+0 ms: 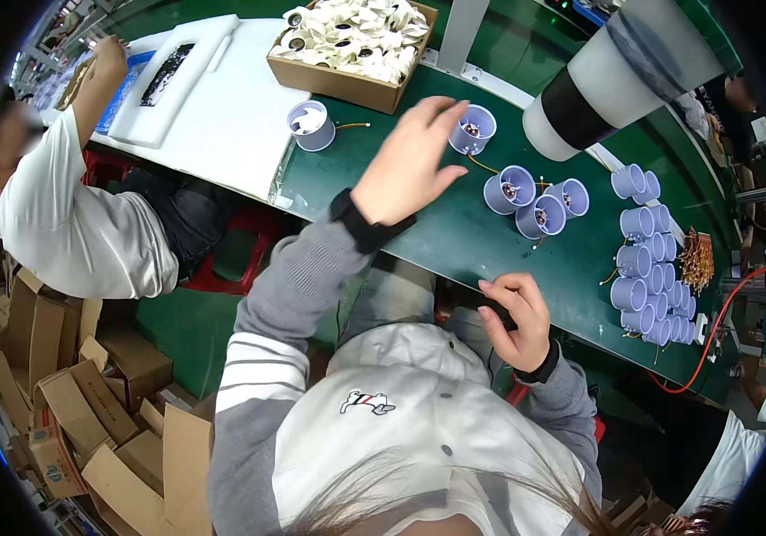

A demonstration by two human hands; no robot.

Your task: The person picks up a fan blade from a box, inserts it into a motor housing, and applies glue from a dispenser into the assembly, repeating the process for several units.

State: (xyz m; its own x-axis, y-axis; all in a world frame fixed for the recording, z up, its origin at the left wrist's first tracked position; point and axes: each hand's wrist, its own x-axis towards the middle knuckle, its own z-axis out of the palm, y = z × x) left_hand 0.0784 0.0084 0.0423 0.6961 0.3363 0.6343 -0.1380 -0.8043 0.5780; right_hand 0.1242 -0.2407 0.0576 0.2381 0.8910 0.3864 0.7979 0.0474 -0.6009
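My left hand reaches over the green table with its thumb stretched away from the fingers. Its fingertips are at the left rim of a lavender round housing with a small coil part and a thin wire; whether they touch is unclear. Just right of that, three similar housings stand close together with coil parts inside. Left of the hand, another lavender housing has a white fan wheel in it and a wire trailing right. My right hand hovers by the table's front edge, fingers loosely bent and apart, nothing visible in it.
A cardboard box heaped with white fan wheels stands at the back. Several more housings crowd the right end, beside an orange wire bundle and red cable. A large grey-white cylinder overhangs. A co-worker sits left.
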